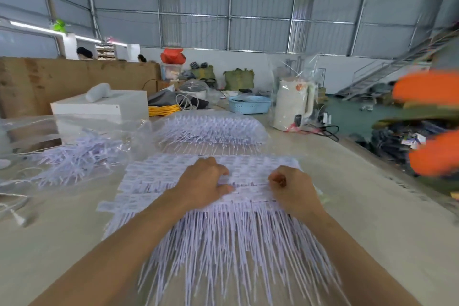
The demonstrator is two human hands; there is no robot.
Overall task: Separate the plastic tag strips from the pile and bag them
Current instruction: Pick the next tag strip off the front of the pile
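Left hand (202, 182): yours, knuckles up, fingers curled down onto the flat tag heads near the middle of the pile; thumb + fingers pinch a row of tags.
Right hand (293, 187): yours, curled like a fist, fingertips tucked onto the same row just right of the left hand; grasping tags too, the 2 hands close but apart.
Tag strips (223, 226): pale lilac plastic, lying on the desk right in front of you; small flat rectangular heads overlap like shingles at the far end, thin stiff tails fan toward you under both forearms.
Print on tags: dark marks on the heads, too blurred to read.
Desk (360, 206): pale beige top, matte, lightly scuffed.
Filled bag (211, 128): clear glossy plastic, puffed w/ more lilac strips, just beyond your pile.
Loose bag (74, 154): clear crinkled film at your left, tangled lilac strips inside or on it, can't tell which.
White box (104, 104): smooth, square-edged, behind the loose bag.
Kettle (293, 104): cream plastic jug w/ handle, far right of desk, wrapped in clear film; red mark on it, unreadable.
Basket (249, 104): light blue, perforated plastic, left of the kettle.
Yellow cord (164, 109): coiled, by the white box.
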